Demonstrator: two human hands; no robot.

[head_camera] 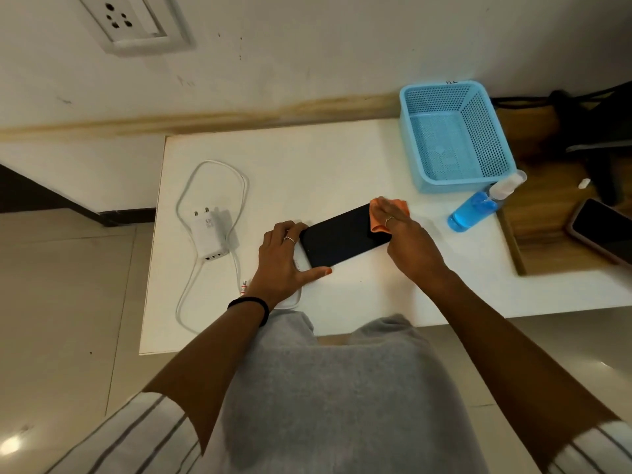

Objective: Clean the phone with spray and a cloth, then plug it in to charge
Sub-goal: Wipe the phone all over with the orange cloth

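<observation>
A black phone (338,236) lies screen up on the white table (307,159), slanted with its far end to the right. My left hand (285,260) grips its near left end, thumb along the front edge. My right hand (403,234) presses an orange cloth (386,213) flat on the phone's right end. A clear spray bottle of blue liquid (478,206) lies on its side to the right. The white charger (210,234) with its looped cable (212,172) rests at the left, and the cable's plug end (244,287) lies by my left wrist.
A blue perforated basket (456,135) stands at the back right of the table. A second phone (603,230) lies on the wooden surface at the far right. A wall socket (133,20) sits on the wall at the upper left. A white object lies under my left hand.
</observation>
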